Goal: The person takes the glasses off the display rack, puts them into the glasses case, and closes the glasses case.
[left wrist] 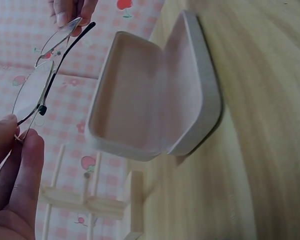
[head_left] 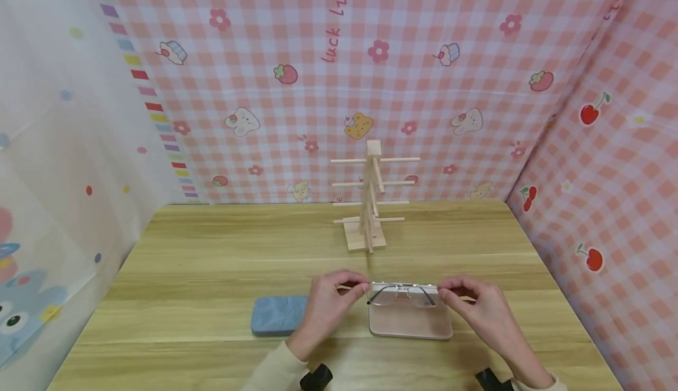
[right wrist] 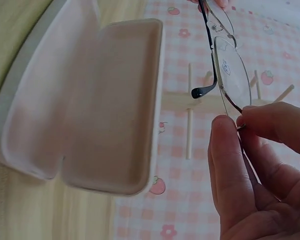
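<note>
A pair of thin metal-framed eyeglasses (head_left: 405, 297) is held up between both hands, above an open glasses case (head_left: 410, 320). My left hand (head_left: 335, 302) pinches the glasses at their left end, thumb against fingers. At the opposite end my right hand (head_left: 479, 305) pinches them the same way. Dark temple tips (left wrist: 43, 109) fold in behind the lenses. In the right wrist view a lens (right wrist: 232, 70) carries a small printed mark. The case's pink-lined inside (right wrist: 107, 105) shows in both wrist views, with its lid raised and nothing in it.
A blue closed case (head_left: 278, 315) lies left of the open one, partly behind my left hand. Further back on the wooden table (head_left: 222, 255) stands a wooden rack (head_left: 369, 196) with several pegs jutting sideways and forward. Patterned cloth (head_left: 296, 108) hangs behind the table.
</note>
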A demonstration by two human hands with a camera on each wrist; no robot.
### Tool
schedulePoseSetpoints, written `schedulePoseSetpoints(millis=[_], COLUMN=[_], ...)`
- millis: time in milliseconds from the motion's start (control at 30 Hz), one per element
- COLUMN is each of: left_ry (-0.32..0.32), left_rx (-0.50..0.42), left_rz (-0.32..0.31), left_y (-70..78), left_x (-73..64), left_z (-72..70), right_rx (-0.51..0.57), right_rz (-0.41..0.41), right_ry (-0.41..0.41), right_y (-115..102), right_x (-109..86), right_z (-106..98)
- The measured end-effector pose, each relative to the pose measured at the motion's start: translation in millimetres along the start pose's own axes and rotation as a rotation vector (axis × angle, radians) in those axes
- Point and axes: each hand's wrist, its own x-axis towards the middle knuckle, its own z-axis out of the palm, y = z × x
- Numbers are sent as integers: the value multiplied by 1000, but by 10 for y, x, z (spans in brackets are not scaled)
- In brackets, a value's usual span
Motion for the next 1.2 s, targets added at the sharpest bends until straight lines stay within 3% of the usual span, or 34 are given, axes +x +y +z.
schedulePoseSetpoints(millis=[500,833,1200], left_ry=[-48,-52,-24], left_rx=[75,121,234], left_rz=[-13,-22,-27], left_y=[-158,-277,-365], left_x=[-56,-90,-121], left_z=[156,251,324], right_rx=[-72,-118,-145], right_rz=[-71,-2,42], right_ry=[19,10,-19], right_y=[219,309,437], right_x=[-95,-140,-135], right_z=[34,78,144])
